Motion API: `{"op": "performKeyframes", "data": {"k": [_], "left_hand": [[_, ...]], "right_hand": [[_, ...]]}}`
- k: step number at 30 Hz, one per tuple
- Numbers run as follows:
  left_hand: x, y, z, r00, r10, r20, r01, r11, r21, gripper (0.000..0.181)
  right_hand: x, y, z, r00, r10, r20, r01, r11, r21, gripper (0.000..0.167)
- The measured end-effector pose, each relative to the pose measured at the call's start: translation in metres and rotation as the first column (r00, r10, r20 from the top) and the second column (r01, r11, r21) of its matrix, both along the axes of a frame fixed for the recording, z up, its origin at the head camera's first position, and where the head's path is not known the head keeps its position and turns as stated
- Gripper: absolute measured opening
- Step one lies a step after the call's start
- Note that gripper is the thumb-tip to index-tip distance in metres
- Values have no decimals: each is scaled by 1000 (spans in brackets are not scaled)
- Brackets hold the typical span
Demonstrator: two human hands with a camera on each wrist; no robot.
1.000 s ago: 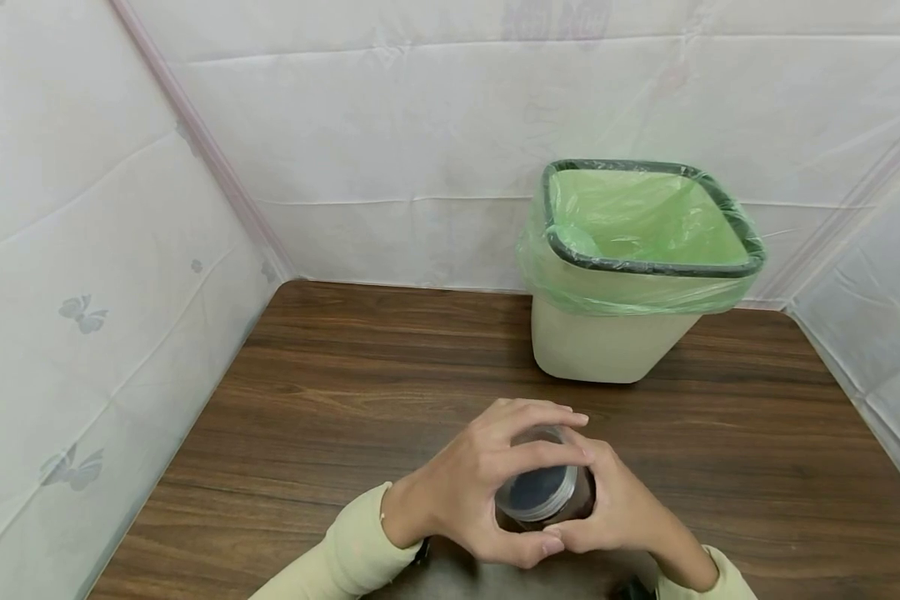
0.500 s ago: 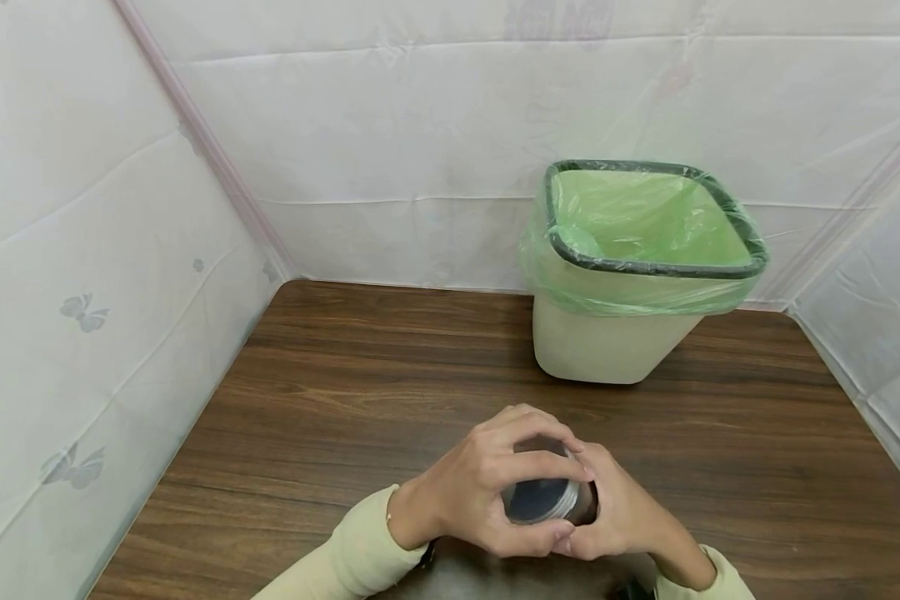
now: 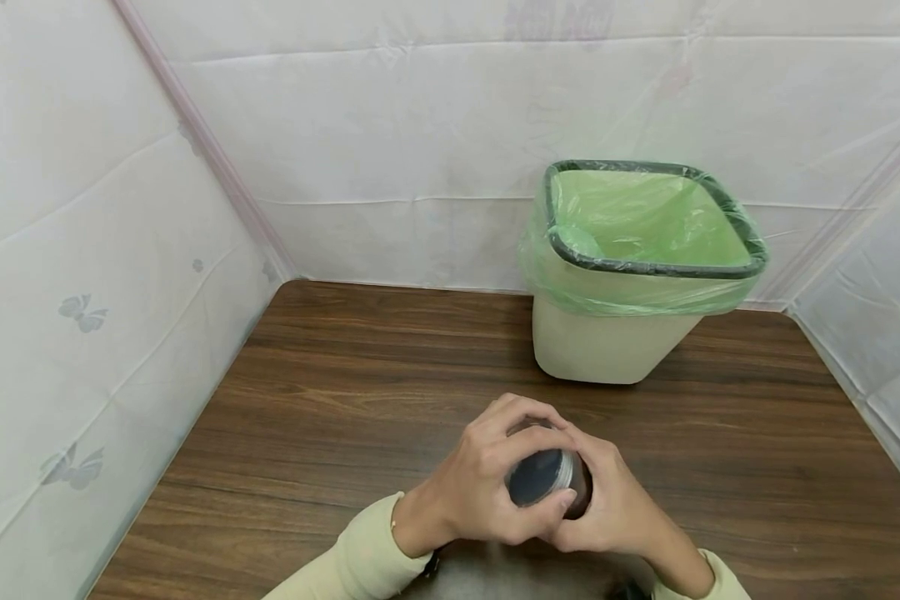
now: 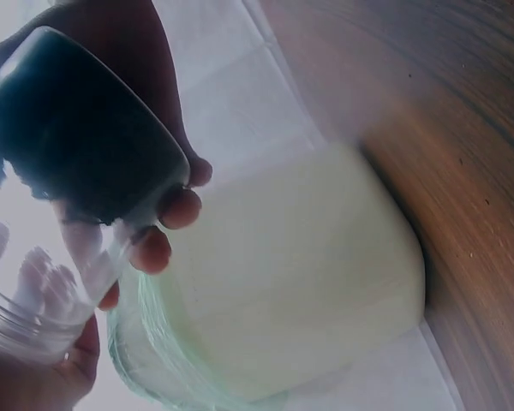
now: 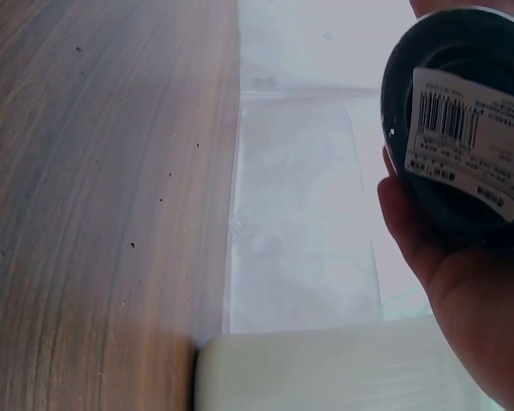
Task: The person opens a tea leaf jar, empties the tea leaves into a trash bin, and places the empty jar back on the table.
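Note:
Both hands hold a clear plastic jar (image 3: 536, 477) with dark contents, tilted over the table. My left hand (image 3: 487, 475) curls its fingers and thumb round the jar's ribbed, threaded end. My right hand (image 3: 611, 500) grips the other end, its thumb close to the left thumb. In the left wrist view, the dark mass fills one end of the jar (image 4: 77, 128), while the threaded end is see-through. The right wrist view shows the jar's dark base (image 5: 403, 103) with a white barcode label (image 5: 463, 141). Fingers hide much of the jar's side.
A pale bin (image 3: 600, 342) with a dark rim and green liner stands at the back right of the brown wood table (image 3: 330, 417). White sheeting (image 3: 420, 125) hangs at the back and sides. Small dark specks show on the table in the wrist views.
The jar has tilted further, its ribbed ring now turned more to the right. My left fingers and thumb have shifted round it. The bin has not moved.

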State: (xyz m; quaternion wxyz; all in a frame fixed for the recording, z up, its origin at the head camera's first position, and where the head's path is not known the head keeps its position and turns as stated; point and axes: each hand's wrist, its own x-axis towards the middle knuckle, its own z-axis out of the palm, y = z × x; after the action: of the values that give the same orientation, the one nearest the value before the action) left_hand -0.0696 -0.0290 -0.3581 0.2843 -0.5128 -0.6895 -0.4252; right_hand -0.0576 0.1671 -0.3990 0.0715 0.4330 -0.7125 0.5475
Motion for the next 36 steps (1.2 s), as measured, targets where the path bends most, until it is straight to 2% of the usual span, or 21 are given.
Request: {"op": "performKeyframes", "data": {"k": [4,9,13,23,27,33,36], "left_hand": [[1,2,-1,997,55,45,-56,998,19,31],[4,4,-3,985,132,111,-136,990,26,30],[4,4,-4,976,171,134,-175,984,22,30],[4,5,-5,973,174,154,-178,984,16,32],[4,5,-5,973,160,164,-162,987,3,34],[4,1,-5,975,124,185,-118,992,-41,43],[4,-2,-4,974,128,187,-118,991,-60,45]], "right_hand": [[1,-1,1,995,-92,-40,93,995,32,80],[2,-3,1,968,-218,-120,228,971,75,84],[2,-3,0,953,-256,-159,271,959,83,81],[1,-2,-1,948,-267,-173,284,955,85,79],[2,-2,-1,945,-274,-177,293,952,94,80],[4,-1,1,948,-286,-141,303,945,122,85],[4,-1,1,948,-278,-154,297,948,113,87]]}}
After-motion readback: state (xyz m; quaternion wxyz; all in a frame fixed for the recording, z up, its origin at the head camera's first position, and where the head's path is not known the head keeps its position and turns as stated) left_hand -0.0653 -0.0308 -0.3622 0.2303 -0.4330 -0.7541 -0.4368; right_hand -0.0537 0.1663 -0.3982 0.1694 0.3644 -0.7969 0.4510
